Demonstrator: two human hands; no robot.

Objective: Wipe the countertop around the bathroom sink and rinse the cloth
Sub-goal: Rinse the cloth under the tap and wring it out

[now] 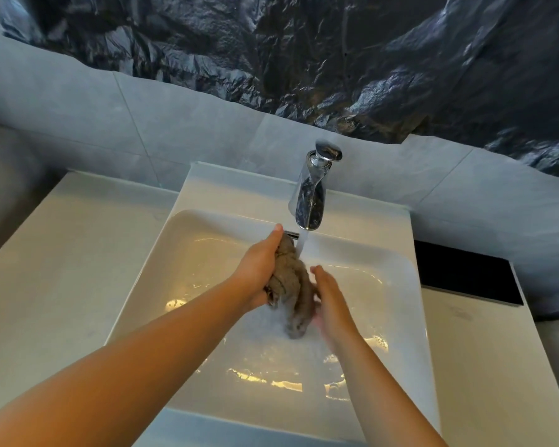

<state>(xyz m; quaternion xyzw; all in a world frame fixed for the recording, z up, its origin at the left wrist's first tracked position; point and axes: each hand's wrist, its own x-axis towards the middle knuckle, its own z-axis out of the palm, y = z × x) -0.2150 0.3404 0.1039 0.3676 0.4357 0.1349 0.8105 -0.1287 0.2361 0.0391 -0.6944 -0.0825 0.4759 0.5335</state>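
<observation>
Rinsing cloth (291, 280) under tap (310, 195), toward 12 o'clock in sink (207, 188): gripped by left hand (259, 269), fingers curled round; pressed by right hand (333, 300), fingers straight. Risk of splashing counter (62, 253) with hard wringing under stream.

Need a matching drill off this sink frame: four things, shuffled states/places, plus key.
Column A
1. cloth
2. faucet
3. black panel
4. left hand

Column B
a. lies right of the sink, near the wall
b. water streams from it
c. bunched up and wet, over the basin
d. has its grip on the cloth's upper part

Pairs: 1-c, 2-b, 3-a, 4-d
</observation>
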